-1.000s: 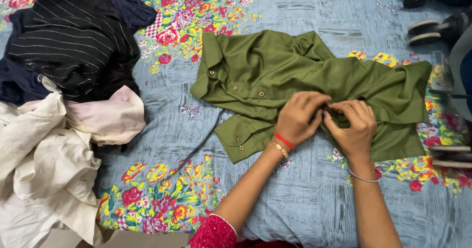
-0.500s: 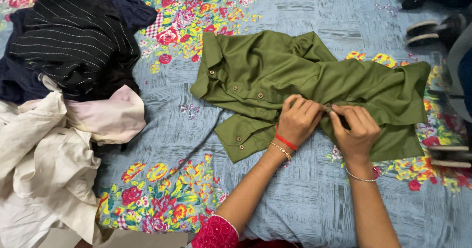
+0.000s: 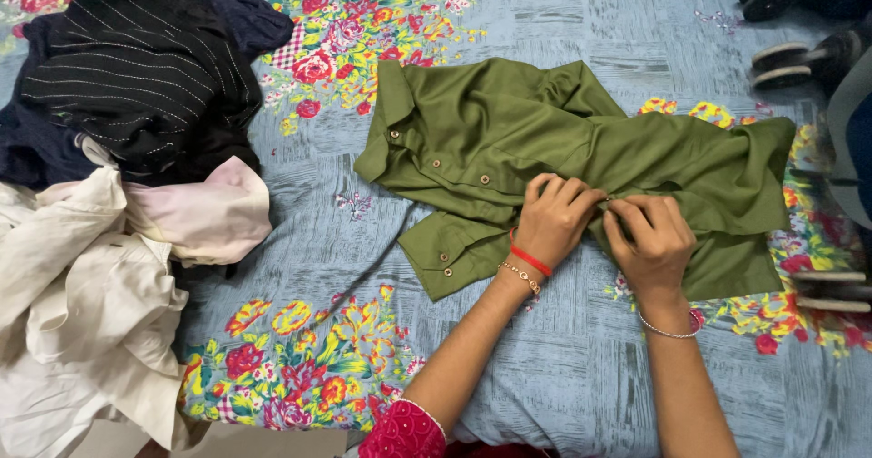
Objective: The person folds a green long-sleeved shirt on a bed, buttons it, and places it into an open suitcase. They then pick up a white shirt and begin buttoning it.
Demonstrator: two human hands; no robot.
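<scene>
Head view: hands (image 3: 599, 226) pinching shirt (image 3: 509, 140)

The 2 hands' fingertips (image 3: 607, 206) hide whatever they pinch on the green shirt (image 3: 509, 140) (a button, perhaps); the white clothes (image 3: 82, 313) run off the left edge.

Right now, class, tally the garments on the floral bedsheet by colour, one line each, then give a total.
Olive-green buttoned cotton shirt, pinched by both hands: 1
Black pin-striped garment: 1
Dark navy garment: 1
Pale pink garment: 1
White crumpled garments, number unclear: at least 1
Total: at least 5
</scene>
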